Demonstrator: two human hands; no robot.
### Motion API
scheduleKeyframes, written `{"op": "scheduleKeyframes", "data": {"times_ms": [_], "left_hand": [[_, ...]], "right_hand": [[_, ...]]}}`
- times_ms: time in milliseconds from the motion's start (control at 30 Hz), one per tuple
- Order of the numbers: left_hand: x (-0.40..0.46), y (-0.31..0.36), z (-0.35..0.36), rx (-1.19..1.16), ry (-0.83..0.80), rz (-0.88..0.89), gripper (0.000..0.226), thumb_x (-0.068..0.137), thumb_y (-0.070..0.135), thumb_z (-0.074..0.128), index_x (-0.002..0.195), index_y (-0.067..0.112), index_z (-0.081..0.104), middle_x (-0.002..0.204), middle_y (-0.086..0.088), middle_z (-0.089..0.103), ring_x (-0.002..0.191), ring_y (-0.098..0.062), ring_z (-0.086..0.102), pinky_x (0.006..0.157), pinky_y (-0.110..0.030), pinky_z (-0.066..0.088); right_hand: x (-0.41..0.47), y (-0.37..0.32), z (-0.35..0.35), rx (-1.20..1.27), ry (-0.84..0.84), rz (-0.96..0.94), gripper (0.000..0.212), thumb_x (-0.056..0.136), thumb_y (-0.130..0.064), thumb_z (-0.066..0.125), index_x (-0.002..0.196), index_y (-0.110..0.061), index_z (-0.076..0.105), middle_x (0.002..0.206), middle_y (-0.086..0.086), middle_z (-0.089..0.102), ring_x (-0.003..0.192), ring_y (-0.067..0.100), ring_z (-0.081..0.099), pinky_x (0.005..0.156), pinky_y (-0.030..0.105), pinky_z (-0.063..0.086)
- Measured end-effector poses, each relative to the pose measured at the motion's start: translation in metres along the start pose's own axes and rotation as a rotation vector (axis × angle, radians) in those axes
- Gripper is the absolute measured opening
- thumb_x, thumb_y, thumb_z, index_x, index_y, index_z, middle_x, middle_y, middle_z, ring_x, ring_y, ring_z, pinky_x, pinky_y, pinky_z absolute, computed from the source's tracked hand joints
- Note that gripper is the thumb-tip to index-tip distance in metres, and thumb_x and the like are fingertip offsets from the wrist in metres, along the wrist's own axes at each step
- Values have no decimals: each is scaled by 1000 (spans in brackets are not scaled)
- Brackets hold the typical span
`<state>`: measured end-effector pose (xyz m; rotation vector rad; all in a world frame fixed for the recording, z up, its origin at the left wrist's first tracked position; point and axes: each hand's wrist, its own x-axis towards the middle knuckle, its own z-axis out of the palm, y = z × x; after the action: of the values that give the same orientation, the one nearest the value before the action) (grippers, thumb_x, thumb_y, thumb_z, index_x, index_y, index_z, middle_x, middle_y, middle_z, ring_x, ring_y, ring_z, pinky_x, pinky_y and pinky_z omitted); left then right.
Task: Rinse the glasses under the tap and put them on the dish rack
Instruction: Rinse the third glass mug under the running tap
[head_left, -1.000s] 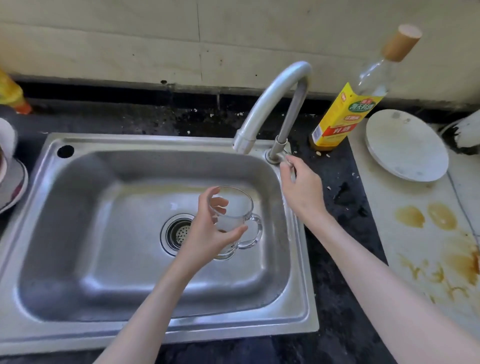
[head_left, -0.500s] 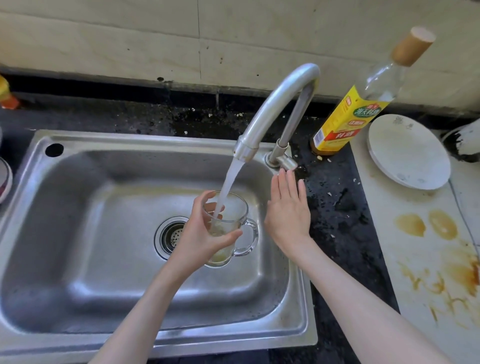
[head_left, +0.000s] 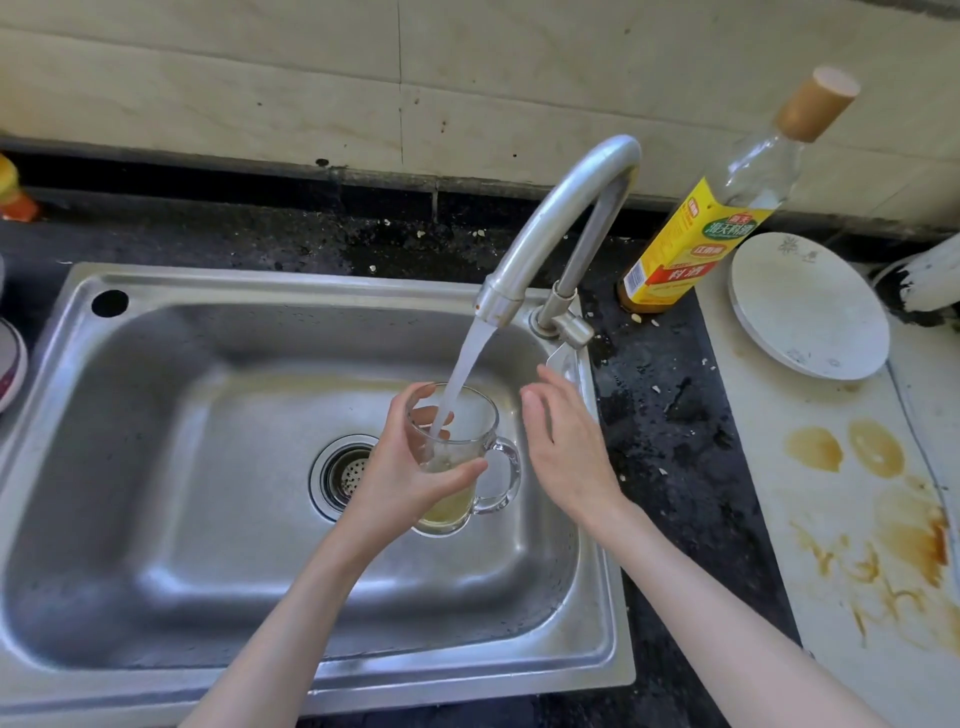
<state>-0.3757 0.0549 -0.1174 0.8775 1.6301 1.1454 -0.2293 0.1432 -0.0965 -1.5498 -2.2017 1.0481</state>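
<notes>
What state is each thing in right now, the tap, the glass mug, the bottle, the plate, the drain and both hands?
Tap: running, stream falling into the mug.
Glass mug: upright, held over the sink, partly filled with yellowish water.
Bottle: capped, standing on the counter.
Plate: lying on the counter.
Drain: strainer in place.
Left hand: grips the mug.
Right hand: open, beside the mug handle.

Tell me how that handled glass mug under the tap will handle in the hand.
The glass mug looks rigid and breakable. Water from the tap is filling it, so it is probably getting heavier and slippery. The left hand grips its body, not the handle, so a firm hold seems wise.
</notes>
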Motion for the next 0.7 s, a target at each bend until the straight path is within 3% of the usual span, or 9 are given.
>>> {"op": "scheduleKeyframes", "data": {"times_ms": [100,167,300,400,500,567,600,700], "left_hand": [[0,0,-1,-40,14,-36,83,45,48,78,118,41,39,108,5,59,93,-13,63,88,-37,52],[0,1,-3,-63,20,-65,87,44,48,77,122,33,41,107,2,62,92,-14,65,88,-36,52],[3,2,-6,-56,-16,-126,81,49,44,81,120,32,43,104,2,65,88,-7,66,82,-27,53],[5,4,-4,-61,-11,-190,67,66,32,83,120,27,44,104,8,64,86,6,63,71,-12,47],[4,0,-2,-49,-34,-302,53,74,55,66,117,27,51,107,6,64,93,-2,62,78,-22,49],[3,-8,-1,-120,-88,-366,60,77,68,52,119,26,56,110,1,67,100,-13,65,91,-39,51],[1,-11,1,-149,-97,-369,52,84,64,47,117,26,58,110,0,68,102,-16,65,94,-41,49],[-12,-16,12,36,-39,-248,27,98,37,38,115,25,56,107,6,65,106,-14,60,89,-24,44]], "right_hand": [[-19,-4,6,224,-168,44,24,98,-33,36,110,-23,55,120,-5,54,112,7,52,90,12,39],[-27,0,13,232,-199,4,20,98,-31,42,102,-21,59,112,-5,57,99,4,55,79,6,42],[-33,3,25,319,-172,47,26,98,-35,42,98,-18,61,104,2,65,94,14,62,81,27,52],[-31,-5,24,407,-173,164,25,98,-36,39,95,-23,59,100,-4,67,88,11,68,70,35,59],[-23,-12,22,406,-164,253,22,98,-40,37,95,-28,55,93,-7,68,72,16,69,61,33,58],[-17,-10,24,400,-161,348,29,98,-43,35,90,-25,56,88,0,71,66,24,70,67,39,58],[-14,-9,26,395,-160,400,33,98,-45,35,87,-24,58,86,2,72,65,27,70,72,44,57],[-5,-9,32,397,-115,515,35,95,-51,34,88,-25,57,80,2,73,68,28,70,81,52,53]]}}
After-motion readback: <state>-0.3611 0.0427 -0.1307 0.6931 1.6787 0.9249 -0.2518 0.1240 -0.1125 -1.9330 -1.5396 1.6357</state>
